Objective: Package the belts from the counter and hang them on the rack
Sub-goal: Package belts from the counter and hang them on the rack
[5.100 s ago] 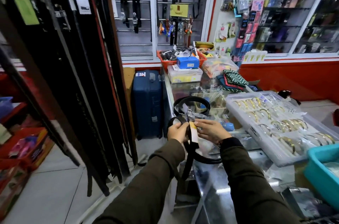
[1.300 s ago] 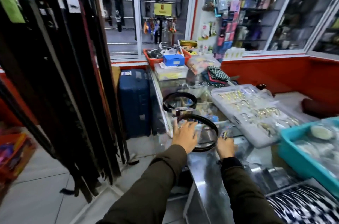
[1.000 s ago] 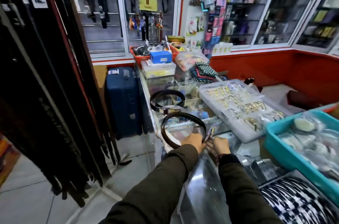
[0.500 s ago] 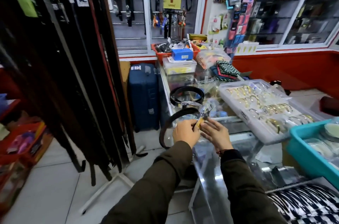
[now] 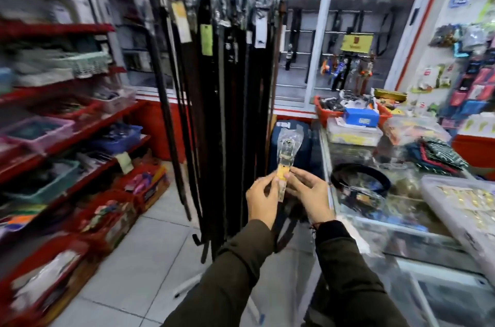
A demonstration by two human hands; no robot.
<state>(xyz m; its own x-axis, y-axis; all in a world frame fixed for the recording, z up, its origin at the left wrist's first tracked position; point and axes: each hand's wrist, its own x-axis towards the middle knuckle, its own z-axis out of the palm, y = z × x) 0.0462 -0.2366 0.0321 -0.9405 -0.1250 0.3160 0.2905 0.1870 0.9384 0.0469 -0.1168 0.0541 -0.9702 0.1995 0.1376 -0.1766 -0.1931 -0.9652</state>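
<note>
Both hands hold a packaged belt upright in front of me. Its clear plastic sleeve with a yellow tag (image 5: 284, 163) sticks up between my left hand (image 5: 261, 196) and my right hand (image 5: 312, 194), and the dark strap (image 5: 288, 230) hangs down below them. The rack of hanging belts (image 5: 227, 101) stands just beyond my hands, to the left of centre. Another coiled black belt (image 5: 360, 179) lies on the glass counter (image 5: 401, 241) to the right.
Red shelves with baskets (image 5: 53, 123) line the left wall. A blue suitcase (image 5: 292, 147) stands behind the rack. On the counter lie a clear tray of bangles (image 5: 466, 208), folded cloths (image 5: 436, 155) and a red basket (image 5: 329, 112). White tiled floor (image 5: 144, 273) lies between shelves and rack.
I have turned left from the counter toward the rack. The belt came off the counter's edge and is now held up in both hands, sleeve end up.
</note>
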